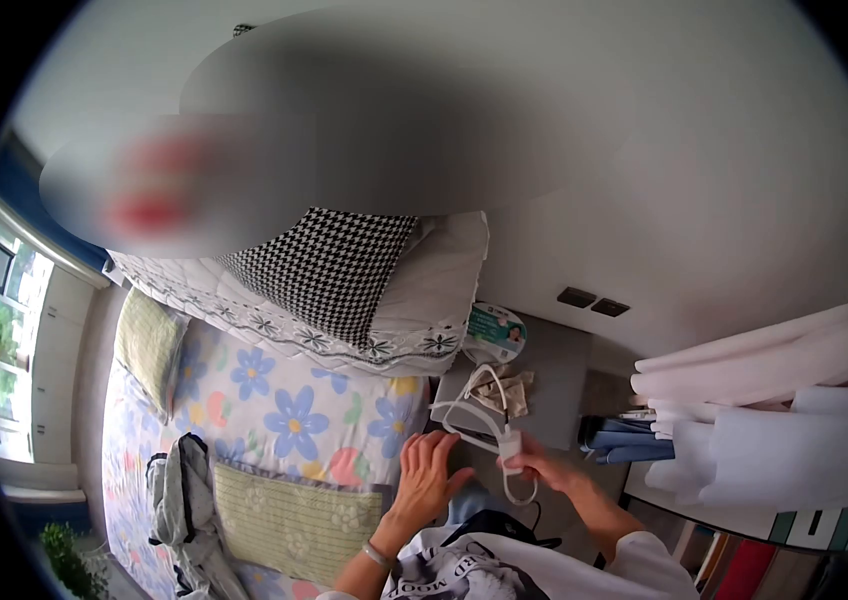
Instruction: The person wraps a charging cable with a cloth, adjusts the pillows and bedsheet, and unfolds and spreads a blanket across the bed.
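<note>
My right hand (549,468) is closed round the thick white middle piece of a white hanger (512,443). Its looped arms reach up and to the left, and a curved hook hangs below. To the left, my left hand (427,478) has its thumb apart and its fingers slightly bent, with nothing visibly held. Its fingertips are close to one hanger arm; whether they touch it I cannot tell. Behind the hanger, a beige cloth (506,392) lies on a grey bedside surface (556,375).
A bed with a flowered sheet (294,420) fills the left, with a green pillow (294,520) and a grey garment (184,495) on it. A green round-ended card or fan (497,332) lies by the wall. White garments (774,450) hang at right. Upper left is blurred.
</note>
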Demonstrator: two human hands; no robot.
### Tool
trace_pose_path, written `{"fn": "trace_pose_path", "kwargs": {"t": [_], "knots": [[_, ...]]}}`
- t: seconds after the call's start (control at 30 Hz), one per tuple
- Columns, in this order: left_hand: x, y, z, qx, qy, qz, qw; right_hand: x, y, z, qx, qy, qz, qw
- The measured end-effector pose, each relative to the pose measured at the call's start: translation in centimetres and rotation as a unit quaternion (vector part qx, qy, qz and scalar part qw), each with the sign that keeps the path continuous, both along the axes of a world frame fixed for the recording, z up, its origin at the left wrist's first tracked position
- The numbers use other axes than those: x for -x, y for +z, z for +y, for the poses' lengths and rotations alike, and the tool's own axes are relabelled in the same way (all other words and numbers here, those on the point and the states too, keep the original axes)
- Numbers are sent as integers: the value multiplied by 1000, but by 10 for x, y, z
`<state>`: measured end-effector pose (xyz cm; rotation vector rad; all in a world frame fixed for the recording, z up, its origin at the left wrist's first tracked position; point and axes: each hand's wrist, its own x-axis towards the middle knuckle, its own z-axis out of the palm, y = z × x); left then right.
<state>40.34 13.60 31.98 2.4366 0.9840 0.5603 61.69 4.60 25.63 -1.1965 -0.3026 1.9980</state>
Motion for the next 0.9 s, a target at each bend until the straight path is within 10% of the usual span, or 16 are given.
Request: {"fn": "trace_pose_path", "kwargs": {"t": [0.03, 0.17, 0.3, 0.37, 0.47, 0.5, 0.57, 0.7, 0.83, 0.9], "knots": [[5, -7, 1, 1, 5, 1, 1000, -9, -9, 6, -36, -6, -276, 961], [73, -57, -10, 323, 19, 139, 936, -70, -145, 15, -92, -115, -524, 839], [135, -83, -46, 278, 58, 274, 919, -107, -234, 43, 29, -106, -692, 713], [155, -99, -62, 300, 102, 293, 902, -122, -279, 45, 79, -68, -703, 703], [178, -108, -95, 376, 194, 252, 870, -155, -384, 32, 100, 32, -543, 833], [179, -107, -98, 382, 201, 262, 863, -153, -383, 40, 174, 38, -470, 865], [187, -109, -113, 396, 237, 269, 845, -131, -391, 44, 281, 24, -614, 738], [203, -116, -140, 429, 260, 172, 848, -125, -412, 39, 223, 57, -639, 734], [230, -142, -175, 463, 291, 116, 829, -65, -315, 63, 272, 55, -689, 669], [246, -159, -200, 465, 308, 94, 825, -43, -324, 63, 237, 66, -810, 532]]}}
